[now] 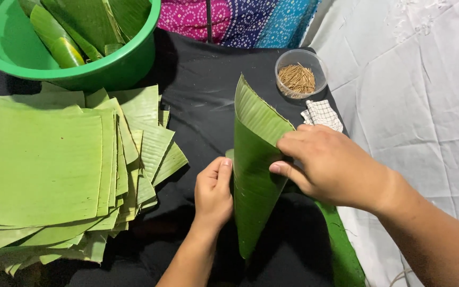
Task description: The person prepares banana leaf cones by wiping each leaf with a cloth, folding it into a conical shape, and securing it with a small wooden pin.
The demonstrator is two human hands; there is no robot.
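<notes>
A green banana leaf piece (253, 175) is rolled into a cone, its point toward me and its open end away. My left hand (213, 191) presses against the cone's left side with the thumb up. My right hand (328, 165) grips the cone's right edge, thumb on the outer face and fingers curled over the fold. The rest of the leaf runs under my right forearm toward the lower right.
A thick stack of cut banana leaf sheets (43, 165) lies at the left on the black cloth (203, 90). A green basin (128, 58) with rolled leaves stands at the top left. A clear cup of thin sticks (300, 74) and a checked cloth scrap (322, 114) sit beyond the cone.
</notes>
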